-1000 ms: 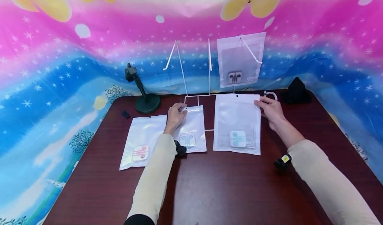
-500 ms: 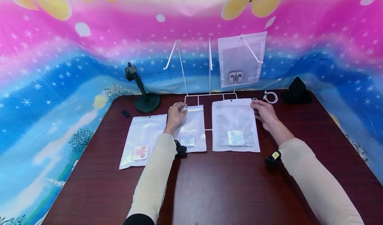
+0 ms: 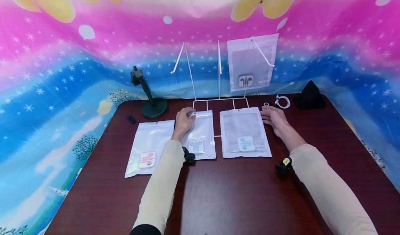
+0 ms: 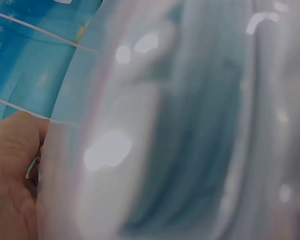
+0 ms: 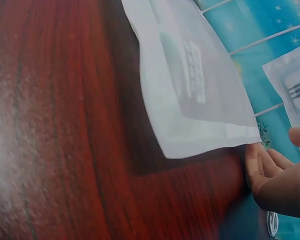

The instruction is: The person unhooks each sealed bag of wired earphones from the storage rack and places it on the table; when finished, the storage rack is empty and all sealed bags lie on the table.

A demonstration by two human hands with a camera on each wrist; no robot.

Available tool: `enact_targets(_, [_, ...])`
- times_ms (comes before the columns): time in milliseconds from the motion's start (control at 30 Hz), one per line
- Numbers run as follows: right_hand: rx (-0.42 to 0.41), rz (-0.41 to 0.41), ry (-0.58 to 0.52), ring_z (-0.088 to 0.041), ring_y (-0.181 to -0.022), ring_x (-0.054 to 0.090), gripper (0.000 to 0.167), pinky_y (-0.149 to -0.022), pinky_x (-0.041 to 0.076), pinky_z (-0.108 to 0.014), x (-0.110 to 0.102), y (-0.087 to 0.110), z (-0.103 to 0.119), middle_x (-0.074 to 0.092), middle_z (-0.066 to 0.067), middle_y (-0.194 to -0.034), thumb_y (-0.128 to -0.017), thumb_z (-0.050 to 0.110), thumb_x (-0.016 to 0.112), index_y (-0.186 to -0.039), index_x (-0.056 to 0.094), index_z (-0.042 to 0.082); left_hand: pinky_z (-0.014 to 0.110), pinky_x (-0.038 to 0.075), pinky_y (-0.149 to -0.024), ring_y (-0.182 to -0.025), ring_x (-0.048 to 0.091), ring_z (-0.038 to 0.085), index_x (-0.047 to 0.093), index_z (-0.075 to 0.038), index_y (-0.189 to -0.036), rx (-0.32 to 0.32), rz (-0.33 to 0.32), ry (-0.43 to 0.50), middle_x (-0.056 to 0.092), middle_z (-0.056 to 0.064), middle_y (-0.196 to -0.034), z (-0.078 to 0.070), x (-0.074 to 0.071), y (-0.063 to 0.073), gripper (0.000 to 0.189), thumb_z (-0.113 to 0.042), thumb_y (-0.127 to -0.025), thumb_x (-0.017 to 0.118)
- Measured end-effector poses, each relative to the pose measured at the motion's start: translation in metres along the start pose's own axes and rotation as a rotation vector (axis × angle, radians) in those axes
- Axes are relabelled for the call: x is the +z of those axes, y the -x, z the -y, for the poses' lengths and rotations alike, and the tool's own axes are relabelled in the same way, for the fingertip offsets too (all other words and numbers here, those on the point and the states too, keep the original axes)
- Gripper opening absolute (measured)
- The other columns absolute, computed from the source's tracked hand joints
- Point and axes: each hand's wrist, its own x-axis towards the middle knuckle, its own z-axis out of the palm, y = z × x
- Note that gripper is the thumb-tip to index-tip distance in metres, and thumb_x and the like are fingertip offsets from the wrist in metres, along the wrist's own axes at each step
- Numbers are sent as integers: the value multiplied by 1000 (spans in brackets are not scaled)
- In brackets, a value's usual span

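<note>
My left hand pinches the top of a white zip bag holding blue earphones in a clear case. Blurred and very close, that case fills much of the left wrist view beside the hand. To the right lies another white bag with mint-green earphones. My right hand is at its upper right corner, fingers extended against the edge. In the right wrist view the thumb stands apart from the bag. A third bag, with pink earphones, lies left of my left hand.
Behind the bags stands a white wire rack with projecting hooks. A bag with black earphones hangs on its right hook. A dark stand, a small black object, a coiled white cable and a black holder sit around it.
My right hand has lowered the mint-green earphones' bag leftward and down onto the table, and its thumb has come off the bag. My left hand has stayed in place.
</note>
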Motion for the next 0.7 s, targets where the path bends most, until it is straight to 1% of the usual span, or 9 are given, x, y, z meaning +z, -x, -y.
enact_targets(133, [3,4,-9,-33,-141,51,53,-111,48,-35,-4,-1,1,39,-26,-159,-112,18,38,-161,30,-2,40,42,-115,-135,48,25,68,-15,-136,-1,2,-6,54,4,-150,1,1,-1,32,-14,-104,63])
enact_targets(200, [13,4,-19,-37,-145,46,53,-115,45,-39,-7,-2,2,39,-26,-159,-113,19,38,-161,29,-2,40,42,-115,-134,48,25,68,-15,-136,-1,2,-7,54,3,-150,1,1,-1,32,-15,-104,63])
enact_targets(267, [19,11,-19,-37,-145,45,54,-116,43,-40,-9,-1,4,38,-26,-160,-113,21,38,-162,28,-1,40,42,-115,-134,48,25,69,-15,-136,1,1,-4,54,4,-150,1,1,-1,32,-14,-104,63])
enact_targets(367, [29,24,-19,-35,-144,47,56,-117,41,-41,-14,0,9,38,-26,-160,-113,24,40,-162,28,0,40,42,-115,-134,48,25,69,-15,-135,1,0,3,55,4,-149,1,0,0,31,-14,-104,63])
enact_targets(433, [22,35,-4,-31,-141,51,55,-116,43,-40,-18,1,15,38,-25,-160,-114,26,40,-163,29,2,41,42,-115,-133,48,26,69,-14,-135,3,1,8,55,4,-148,1,0,0,31,-14,-104,63])
enact_targets(533, [-3,33,-7,-26,-137,56,54,-113,46,-38,-24,2,28,45,-21,-158,-114,27,42,-161,33,3,41,42,-115,-133,48,26,69,-14,-135,7,5,10,55,4,-148,1,0,0,31,-14,-104,63])
enact_targets(600, [-33,22,-13,-23,-133,59,52,-110,49,-36,-28,2,39,56,-14,-152,-113,27,44,-160,37,5,41,42,-115,-133,48,26,69,-14,-135,9,7,11,55,4,-148,1,-1,0,31,-14,-104,63])
enact_targets(700, [-80,1,-45,-18,-124,65,49,-105,52,-31,-32,2,58,71,-1,-133,-111,26,50,-156,45,7,41,42,-115,-134,48,26,69,-14,-135,9,7,14,55,4,-149,2,-1,0,31,-14,-104,63])
